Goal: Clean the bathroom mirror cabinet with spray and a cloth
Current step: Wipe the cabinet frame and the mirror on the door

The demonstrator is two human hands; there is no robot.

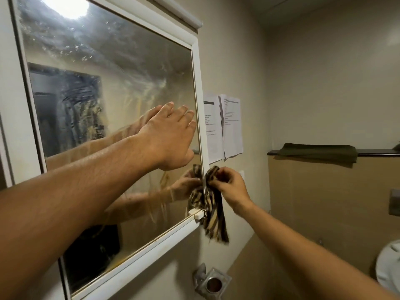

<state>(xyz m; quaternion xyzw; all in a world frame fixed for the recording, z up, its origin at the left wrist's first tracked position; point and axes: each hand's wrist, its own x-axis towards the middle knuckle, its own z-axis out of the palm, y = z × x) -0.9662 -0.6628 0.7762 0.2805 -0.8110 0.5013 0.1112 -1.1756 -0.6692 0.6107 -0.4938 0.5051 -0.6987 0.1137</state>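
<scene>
While L hand point(166, 135) touches streaked mirror point(108, 68), beige walls point(324, 83), papers point(232, 126)

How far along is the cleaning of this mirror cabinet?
Done: the mirror looks sprayed, since wet streaks cover the glass. In hand: the left hand rests flat on the glass and the right hand pinches the cloth at the right edge of the frame. Left: wiping off the smears, which cover most of the glass.
</scene>
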